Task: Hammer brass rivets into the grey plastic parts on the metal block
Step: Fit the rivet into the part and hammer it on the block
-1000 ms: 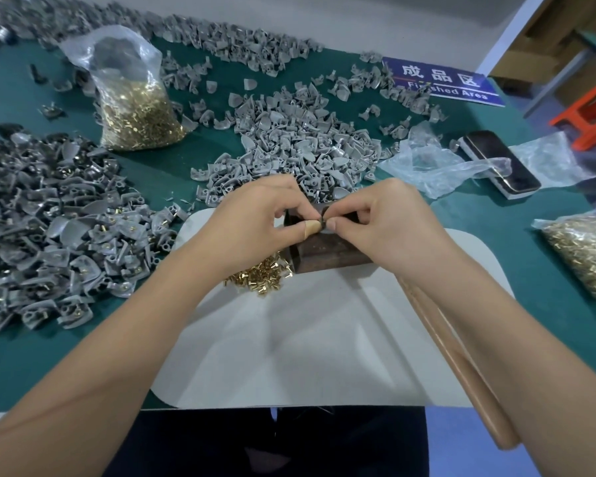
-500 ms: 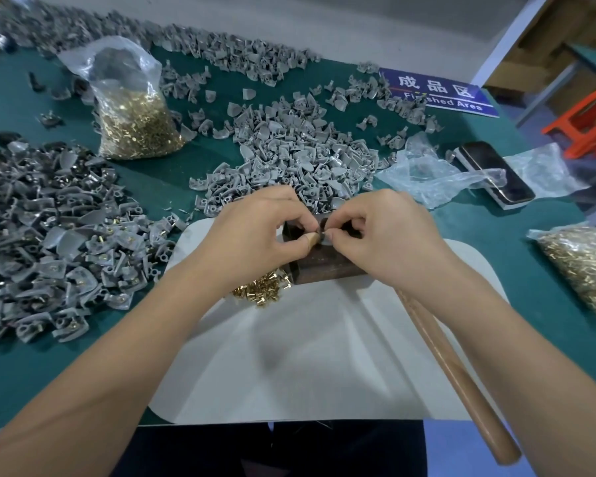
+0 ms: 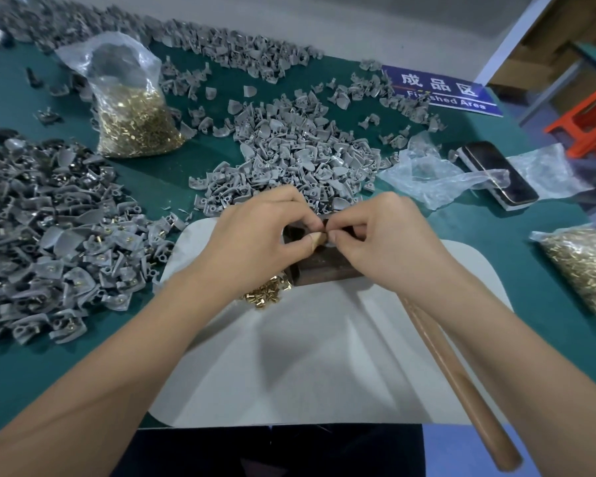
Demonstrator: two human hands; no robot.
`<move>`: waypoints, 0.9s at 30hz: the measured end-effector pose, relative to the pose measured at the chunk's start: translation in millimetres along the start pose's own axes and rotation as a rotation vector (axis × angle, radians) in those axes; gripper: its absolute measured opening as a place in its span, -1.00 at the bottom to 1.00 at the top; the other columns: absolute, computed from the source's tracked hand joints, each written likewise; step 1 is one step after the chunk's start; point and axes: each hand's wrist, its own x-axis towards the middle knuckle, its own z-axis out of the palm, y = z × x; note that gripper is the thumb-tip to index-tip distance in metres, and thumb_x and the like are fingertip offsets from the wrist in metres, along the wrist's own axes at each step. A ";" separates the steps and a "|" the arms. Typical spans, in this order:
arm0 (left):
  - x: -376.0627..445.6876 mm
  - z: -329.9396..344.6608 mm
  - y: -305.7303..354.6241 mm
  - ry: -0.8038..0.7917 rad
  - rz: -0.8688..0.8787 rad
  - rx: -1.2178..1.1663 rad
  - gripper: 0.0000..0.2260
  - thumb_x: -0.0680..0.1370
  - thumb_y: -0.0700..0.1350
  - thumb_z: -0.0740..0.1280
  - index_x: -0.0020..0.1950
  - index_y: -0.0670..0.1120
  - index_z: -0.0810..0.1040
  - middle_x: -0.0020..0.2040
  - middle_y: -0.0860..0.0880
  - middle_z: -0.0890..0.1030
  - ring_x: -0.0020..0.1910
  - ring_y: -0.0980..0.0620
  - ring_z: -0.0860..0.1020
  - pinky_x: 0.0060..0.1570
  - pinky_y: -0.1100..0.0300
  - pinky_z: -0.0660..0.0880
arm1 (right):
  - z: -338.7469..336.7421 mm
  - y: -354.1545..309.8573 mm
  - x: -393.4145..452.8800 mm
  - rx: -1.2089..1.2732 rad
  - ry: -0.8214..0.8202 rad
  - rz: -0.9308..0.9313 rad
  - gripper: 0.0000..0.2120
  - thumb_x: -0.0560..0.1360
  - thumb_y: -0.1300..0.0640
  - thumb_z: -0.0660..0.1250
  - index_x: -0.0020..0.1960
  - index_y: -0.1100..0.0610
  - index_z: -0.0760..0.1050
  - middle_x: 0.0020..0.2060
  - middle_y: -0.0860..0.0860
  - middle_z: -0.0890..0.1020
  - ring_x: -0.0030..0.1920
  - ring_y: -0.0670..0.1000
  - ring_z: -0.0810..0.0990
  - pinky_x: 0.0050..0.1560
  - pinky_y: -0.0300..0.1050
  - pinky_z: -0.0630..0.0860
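Observation:
The dark metal block [image 3: 324, 266] stands on a white mat [image 3: 307, 356]. Above its top, my left hand [image 3: 255, 242] and my right hand [image 3: 382, 246] meet fingertip to fingertip. Both pinch a small grey plastic part there, which the fingers almost fully hide. I cannot tell whether a rivet sits in it. A tan cover wraps my left thumb tip. Loose brass rivets [image 3: 265, 292] lie at the block's left front corner. The wooden hammer handle [image 3: 461, 383] rests on the mat under my right forearm, with no hand on it.
A pile of plain grey parts [image 3: 289, 156] lies behind the block, and a pile of riveted parts [image 3: 49, 235] lies to the left. Rivet bags sit at back left [image 3: 135, 122] and far right [image 3: 585, 270]. A phone [image 3: 499, 175], crumpled plastic [image 3: 424, 173] and a blue sign [image 3: 441, 91] are at back right.
Both hands stay over the block with only small finger movements at the pinch point. The view has tilted slightly. The hammer handle has not moved.

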 end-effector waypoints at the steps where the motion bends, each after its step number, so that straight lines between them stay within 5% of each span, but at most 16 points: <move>1: 0.1 -0.4 -0.5 0.001 0.004 0.009 -0.87 0.50 0.16 0.35 -0.07 0.17 0.65 -0.05 0.22 0.56 -0.12 0.45 0.41 -0.24 0.19 0.37 | 1.6 1.1 -1.2 0.032 0.010 0.001 -0.83 0.49 0.20 0.40 -0.15 -0.01 0.73 -0.54 -0.22 0.43 -0.43 -0.22 0.40 -0.43 -0.39 0.27; 6: 1.8 -2.2 -2.7 -0.022 0.014 -0.011 -0.84 0.47 0.19 0.34 -0.06 0.20 0.66 -0.08 0.23 0.56 -0.12 0.46 0.42 -0.24 0.26 0.31 | 6.7 7.9 -1.7 0.076 0.036 0.028 -0.85 0.50 0.18 0.42 -0.20 0.01 0.71 -0.57 -0.16 0.38 -0.45 -0.17 0.38 -0.43 -0.37 0.27; 11: 1.6 -3.0 -3.5 -0.028 -0.002 -0.043 -0.88 0.47 0.17 0.39 -0.06 0.21 0.67 -0.11 0.19 0.58 -0.14 0.39 0.44 -0.21 0.18 0.36 | 8.7 9.7 -4.3 -0.029 0.038 0.041 -0.92 0.51 0.01 0.43 -0.11 -0.15 0.67 -0.43 -0.35 0.46 -0.42 -0.12 0.36 -0.36 -0.14 0.25; 14: 2.0 -1.7 -4.5 -0.029 -0.007 -0.016 -0.92 0.50 0.14 0.43 -0.06 0.20 0.68 -0.10 0.21 0.57 -0.14 0.38 0.44 -0.19 0.15 0.36 | 5.6 17.1 -10.8 0.083 0.121 0.064 -0.90 0.49 -0.08 0.47 0.01 -0.18 0.66 -0.37 -0.16 0.51 -0.30 -0.11 0.46 -0.29 -0.10 0.36; 17: 1.6 -1.2 -6.1 -0.029 -0.010 0.022 -0.90 0.52 0.17 0.43 -0.04 0.20 0.68 -0.09 0.22 0.57 -0.13 0.36 0.44 -0.23 0.16 0.34 | 6.6 26.7 -25.6 0.004 0.291 0.224 -0.83 0.54 -0.16 0.37 0.08 -0.13 0.53 -0.18 -0.16 0.48 -0.14 -0.07 0.47 -0.23 -0.09 0.33; 19: 1.5 -1.0 -5.7 -0.024 -0.012 0.037 -0.89 0.52 0.17 0.42 -0.03 0.20 0.69 -0.07 0.22 0.57 -0.11 0.37 0.44 -0.25 0.19 0.33 | 12.0 31.6 -36.3 -0.105 0.199 0.364 -0.70 0.55 -0.21 0.34 0.13 -0.04 0.42 -0.06 -0.10 0.45 -0.08 -0.01 0.43 -0.17 -0.05 0.32; 23: 0.9 -2.3 -3.6 -0.037 -0.021 0.041 -0.86 0.51 0.19 0.39 -0.01 0.20 0.68 -0.06 0.21 0.58 -0.08 0.37 0.45 -0.21 0.19 0.39 | 9.8 43.1 -42.3 0.097 0.107 0.437 -0.81 0.59 -0.02 0.37 0.05 0.08 0.46 -0.18 -0.08 0.51 -0.12 0.04 0.48 -0.33 -0.21 0.26; 27: 0.6 -2.5 -2.1 -0.045 -0.017 0.059 -0.89 0.53 0.18 0.40 -0.01 0.22 0.67 -0.08 0.22 0.55 -0.09 0.37 0.45 -0.18 0.14 0.41 | -5.3 52.0 -39.6 0.048 0.129 0.443 -0.74 0.65 0.04 0.26 -0.03 0.25 0.50 -0.24 0.07 0.56 -0.19 0.17 0.52 -0.35 -0.11 0.31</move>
